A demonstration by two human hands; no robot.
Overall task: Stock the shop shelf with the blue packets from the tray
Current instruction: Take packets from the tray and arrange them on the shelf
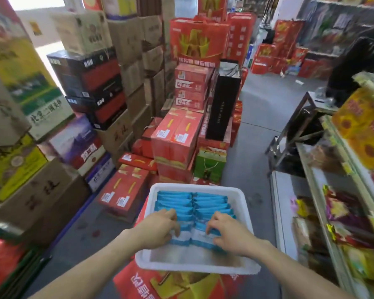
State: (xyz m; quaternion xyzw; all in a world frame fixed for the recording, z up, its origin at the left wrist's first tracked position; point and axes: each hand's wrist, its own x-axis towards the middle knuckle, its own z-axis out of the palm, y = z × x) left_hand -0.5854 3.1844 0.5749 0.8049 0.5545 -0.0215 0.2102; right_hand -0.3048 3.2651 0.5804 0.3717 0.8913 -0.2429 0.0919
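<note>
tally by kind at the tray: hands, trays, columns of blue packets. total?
Hands: 2, left hand and right hand
Trays: 1, white tray
Columns of blue packets: 2
Total: 5
Single packets overlap too much to count.

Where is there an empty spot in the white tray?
Only the near end of the tray is bare, between the blue packets and the rim. Farther back is crowded: two rows fill it, with the left hand and right hand gripping packets.
</note>
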